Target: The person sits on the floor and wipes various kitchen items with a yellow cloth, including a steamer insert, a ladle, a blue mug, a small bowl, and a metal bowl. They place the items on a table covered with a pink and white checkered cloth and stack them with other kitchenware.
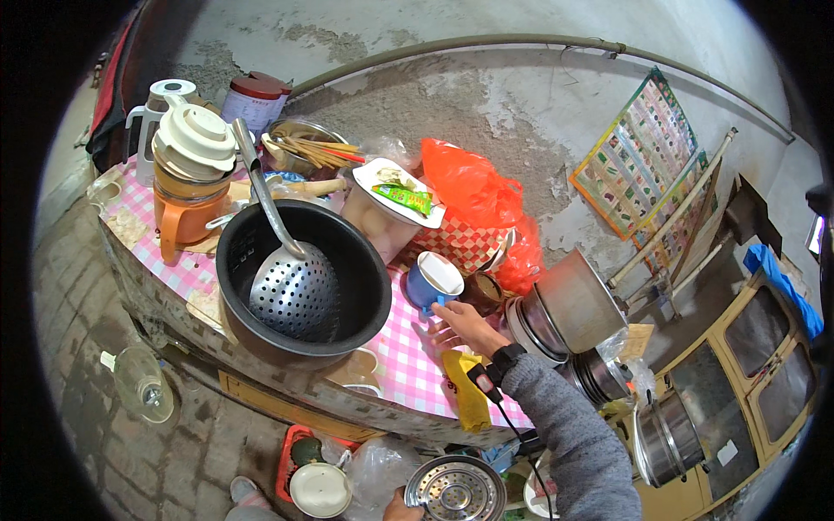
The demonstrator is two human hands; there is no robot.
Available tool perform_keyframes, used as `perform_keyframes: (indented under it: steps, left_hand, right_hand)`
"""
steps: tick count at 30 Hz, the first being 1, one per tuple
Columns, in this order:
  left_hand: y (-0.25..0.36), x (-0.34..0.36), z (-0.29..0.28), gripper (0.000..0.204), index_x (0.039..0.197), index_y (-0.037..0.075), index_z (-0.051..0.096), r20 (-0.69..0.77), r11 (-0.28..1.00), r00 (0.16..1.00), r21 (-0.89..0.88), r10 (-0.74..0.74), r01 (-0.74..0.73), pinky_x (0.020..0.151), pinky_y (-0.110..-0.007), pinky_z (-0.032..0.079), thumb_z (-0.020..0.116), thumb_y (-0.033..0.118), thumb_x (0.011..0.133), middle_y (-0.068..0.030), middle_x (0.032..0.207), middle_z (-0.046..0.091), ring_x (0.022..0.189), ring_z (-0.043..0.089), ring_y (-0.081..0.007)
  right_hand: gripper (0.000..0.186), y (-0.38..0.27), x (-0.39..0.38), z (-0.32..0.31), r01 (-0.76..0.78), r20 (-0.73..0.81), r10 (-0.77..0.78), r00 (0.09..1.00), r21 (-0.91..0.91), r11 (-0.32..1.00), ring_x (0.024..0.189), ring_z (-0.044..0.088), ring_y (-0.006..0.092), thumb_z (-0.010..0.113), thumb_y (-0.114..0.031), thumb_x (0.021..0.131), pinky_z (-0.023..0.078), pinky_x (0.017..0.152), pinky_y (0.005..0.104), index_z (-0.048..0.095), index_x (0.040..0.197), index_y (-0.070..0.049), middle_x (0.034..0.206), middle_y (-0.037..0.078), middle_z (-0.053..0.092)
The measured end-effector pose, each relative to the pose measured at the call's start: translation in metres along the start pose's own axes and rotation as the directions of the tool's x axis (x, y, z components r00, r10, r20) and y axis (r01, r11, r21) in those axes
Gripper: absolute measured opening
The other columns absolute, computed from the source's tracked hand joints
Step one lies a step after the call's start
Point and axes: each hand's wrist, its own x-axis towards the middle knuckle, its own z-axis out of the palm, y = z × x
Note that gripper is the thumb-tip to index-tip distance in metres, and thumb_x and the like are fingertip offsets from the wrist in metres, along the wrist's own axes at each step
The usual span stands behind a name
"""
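Pot [360, 260] is sitting L of R hand [465, 328]. L hand [402, 507] is gripping steel rack [456, 489] by rim. R hand, loosely open, is prob. reaching for mug [424, 286] just ahead, contact unclear; next prob. calls for closing on handle.

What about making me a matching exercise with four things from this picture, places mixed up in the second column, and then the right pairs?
Column one
1. Skimmer
2. Round steel tray
3. Green packet
4. Blue cup

Column two
A. By the fingertips of the right hand
B. On a white dish
C. In the black pot, handle over the rim
D. Held at its edge by the left hand

Right pairs: 1-C, 2-D, 3-B, 4-A
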Motion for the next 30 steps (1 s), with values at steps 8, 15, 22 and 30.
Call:
perform_keyframes:
  steps: [8,15,22,30]
  left_hand:
    - [0.018,0.000,-0.011,0.062,0.124,-0.002,0.044,-0.039,0.991,0.998,0.125,0.054,-0.049,0.081,-0.035,0.050,0.061,0.004,0.065,-0.0141,0.107,0.059,0.095,0.060,-0.0248]
    - [0.023,-0.011,-0.017,0.058,0.125,-0.003,0.044,-0.067,0.995,0.993,0.025,-0.095,0.097,0.090,-0.034,0.046,0.059,0.001,0.070,-0.0137,0.110,0.059,0.104,0.057,-0.0243]
    - [0.009,-0.002,-0.021,0.057,0.126,-0.002,0.043,-0.083,0.989,0.992,0.105,-0.100,0.108,0.092,-0.035,0.045,0.060,0.008,0.072,-0.0196,0.115,0.060,0.110,0.057,-0.0308]
    - [-0.007,0.001,-0.011,0.059,0.128,0.000,0.041,-0.047,0.984,0.987,0.078,-0.154,0.157,0.093,-0.036,0.045,0.060,0.012,0.073,-0.0190,0.113,0.061,0.108,0.059,-0.0313]
  right_hand:
    - [0.028,0.002,0.020,0.004,-0.093,0.047,0.084,0.995,0.231,0.968,0.082,0.066,0.0233,0.043,-0.027,0.100,0.056,0.067,0.0348,0.045,0.110,0.000,0.102,0.017,0.061]
    - [0.029,0.000,0.013,0.004,-0.127,0.063,0.115,0.991,0.258,0.958,0.083,0.065,0.0253,0.039,-0.026,0.101,0.056,0.068,0.0345,0.043,0.117,-0.002,0.105,0.018,0.062]
    - [0.032,0.001,-0.051,-0.029,-0.011,0.000,0.011,1.000,0.011,1.000,0.077,0.064,0.0166,0.048,-0.030,0.098,0.054,0.064,0.0282,0.053,0.111,-0.002,0.095,0.010,0.064]
    - [0.057,0.092,-0.136,-0.030,0.330,0.081,-0.368,0.926,-0.642,0.692,0.082,0.062,0.0335,0.065,-0.034,0.087,0.049,0.073,0.0401,0.048,0.126,0.005,0.095,0.025,0.063]
